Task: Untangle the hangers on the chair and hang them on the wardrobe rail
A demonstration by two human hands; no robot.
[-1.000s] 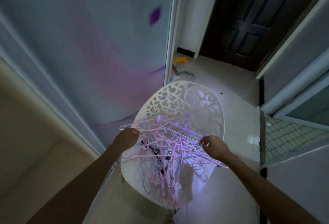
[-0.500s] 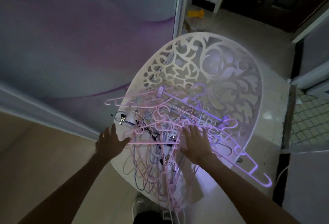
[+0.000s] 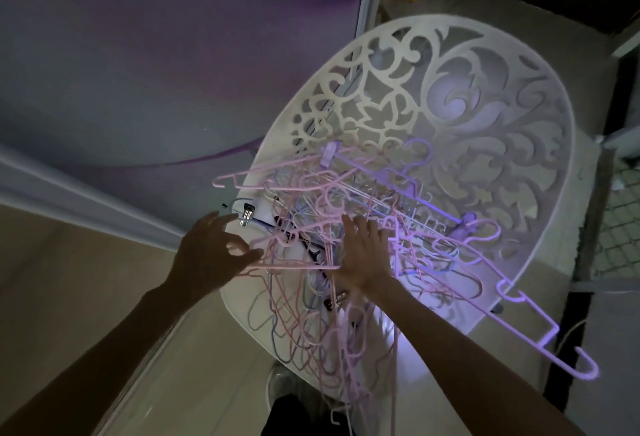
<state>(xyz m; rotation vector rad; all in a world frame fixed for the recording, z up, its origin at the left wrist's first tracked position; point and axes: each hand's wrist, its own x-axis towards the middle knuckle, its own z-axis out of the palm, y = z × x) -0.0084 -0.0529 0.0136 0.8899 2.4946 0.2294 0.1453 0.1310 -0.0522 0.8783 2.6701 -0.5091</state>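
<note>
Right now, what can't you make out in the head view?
- Hanger count: the hanger pile is too tangled to separate.
- Wardrobe rail: out of frame.
- Right hand grip: fingertips hidden among wires, seen from behind.
- Chair legs: hidden under the seat.
- Left hand: spread beside the pile, contact unclear.

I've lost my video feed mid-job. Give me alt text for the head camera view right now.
Two open hands reach over a tangled heap of pink and purple hangers on a white cut-out patterned chair: the left hand hovers at the heap's near-left edge, and the right hand lies spread on the middle. One purple hanger sticks out past the chair's right edge.
</note>
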